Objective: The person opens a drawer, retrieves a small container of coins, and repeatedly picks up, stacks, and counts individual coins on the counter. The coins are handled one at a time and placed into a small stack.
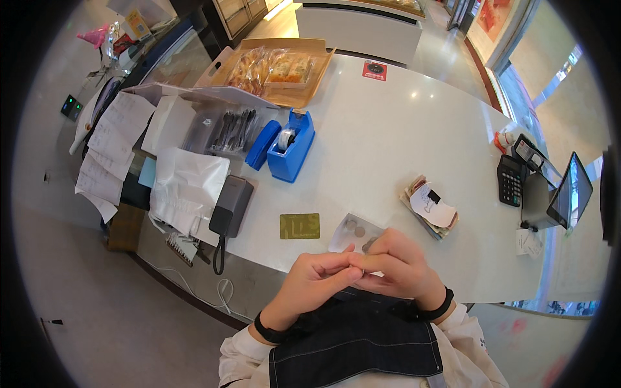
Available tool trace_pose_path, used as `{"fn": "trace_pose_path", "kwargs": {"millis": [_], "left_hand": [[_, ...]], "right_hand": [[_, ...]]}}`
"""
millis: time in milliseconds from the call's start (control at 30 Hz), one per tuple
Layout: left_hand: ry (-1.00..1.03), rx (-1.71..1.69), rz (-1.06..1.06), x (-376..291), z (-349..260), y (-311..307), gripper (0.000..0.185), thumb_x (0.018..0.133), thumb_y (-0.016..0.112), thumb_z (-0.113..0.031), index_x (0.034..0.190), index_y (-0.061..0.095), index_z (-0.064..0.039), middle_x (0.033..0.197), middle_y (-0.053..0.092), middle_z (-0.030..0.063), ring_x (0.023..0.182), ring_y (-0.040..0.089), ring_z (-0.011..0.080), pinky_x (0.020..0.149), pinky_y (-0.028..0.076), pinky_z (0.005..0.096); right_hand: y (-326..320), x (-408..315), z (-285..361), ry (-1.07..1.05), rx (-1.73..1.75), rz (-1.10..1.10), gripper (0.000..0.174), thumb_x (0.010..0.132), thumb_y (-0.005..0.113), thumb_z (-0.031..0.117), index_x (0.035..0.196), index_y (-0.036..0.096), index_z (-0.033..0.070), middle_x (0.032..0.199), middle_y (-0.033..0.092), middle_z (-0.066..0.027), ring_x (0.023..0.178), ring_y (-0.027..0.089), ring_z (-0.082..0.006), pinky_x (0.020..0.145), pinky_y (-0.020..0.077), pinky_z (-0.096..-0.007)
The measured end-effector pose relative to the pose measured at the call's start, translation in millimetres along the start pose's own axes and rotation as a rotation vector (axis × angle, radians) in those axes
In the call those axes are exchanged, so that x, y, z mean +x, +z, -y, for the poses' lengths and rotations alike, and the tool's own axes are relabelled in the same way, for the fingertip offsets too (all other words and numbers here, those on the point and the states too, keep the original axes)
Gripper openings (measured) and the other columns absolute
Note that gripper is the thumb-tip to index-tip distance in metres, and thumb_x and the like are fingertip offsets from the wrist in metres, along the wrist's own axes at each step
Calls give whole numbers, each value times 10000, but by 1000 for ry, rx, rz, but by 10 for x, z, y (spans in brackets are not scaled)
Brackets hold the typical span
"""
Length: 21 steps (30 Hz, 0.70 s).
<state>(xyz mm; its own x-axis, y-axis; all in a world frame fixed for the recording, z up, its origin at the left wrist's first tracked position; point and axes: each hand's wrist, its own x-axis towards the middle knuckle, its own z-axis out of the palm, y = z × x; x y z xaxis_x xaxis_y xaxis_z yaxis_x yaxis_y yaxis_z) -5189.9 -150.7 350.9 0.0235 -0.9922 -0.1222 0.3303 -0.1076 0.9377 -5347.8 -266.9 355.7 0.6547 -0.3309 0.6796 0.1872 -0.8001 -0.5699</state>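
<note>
My left hand [315, 279] and my right hand [401, 264] meet at the fingertips above the counter's front edge. Between them they pinch a small pale thing [363, 272], mostly hidden by the fingers; it could be a coin, but too little shows. Just behind the hands, a whitish sheet or small bag [343, 234] has several coins [359, 232] on or in it, partly covered by my right hand. To the left lies a gold-coloured card [300, 226] bearing print. A stack of banknotes [420, 186], with a white paper held by a black binder clip [433, 196], rests to the right.
On the left are a blue tape dispenser [290, 157], a blue stapler [263, 144], a grey handheld device [235, 201], clear plastic bags [191, 179] and wrapped black cutlery [235, 130]. Packaged bread [288, 70] sits on a wooden tray [310, 97]. A calculator [509, 180] and a screen [575, 191] stand right.
</note>
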Motion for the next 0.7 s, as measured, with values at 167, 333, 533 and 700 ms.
{"fn": "trace_pose_path", "kwargs": {"millis": [167,333,533,700], "left_hand": [[-320,-112,150,-60,71,-100,263,893,686,-63,1134,667,42,1009,709,69,975,627,99,903,490,262],[-269,282,170,-135,208,-100,279,836,753,-78,1095,702,10,991,727,88,947,638,86,841,509,250],[-313,-12,177,-36,227,-105,308,848,729,-39,1143,670,32,1035,712,103,946,642,104,853,511,243],[-307,-232,300,28,212,-92,368,882,689,-36,1229,601,53,1135,672,116,1026,629,133,908,496,260]], "right_hand": [[-34,-209,0,-144,-69,239,284,738,790,125,992,683,55,764,519,-30,670,534,-190,566,433,-308],[-9,-379,-8,-58,115,319,322,767,777,154,1059,677,61,782,514,-35,683,537,-199,573,435,-316],[-55,-416,-36,25,106,223,369,784,779,172,1115,669,53,786,513,-37,677,533,-200,582,435,-315],[-57,-408,-74,-111,-2,199,327,768,786,153,1039,664,15,758,487,-39,651,526,-196,568,433,-307]]}}
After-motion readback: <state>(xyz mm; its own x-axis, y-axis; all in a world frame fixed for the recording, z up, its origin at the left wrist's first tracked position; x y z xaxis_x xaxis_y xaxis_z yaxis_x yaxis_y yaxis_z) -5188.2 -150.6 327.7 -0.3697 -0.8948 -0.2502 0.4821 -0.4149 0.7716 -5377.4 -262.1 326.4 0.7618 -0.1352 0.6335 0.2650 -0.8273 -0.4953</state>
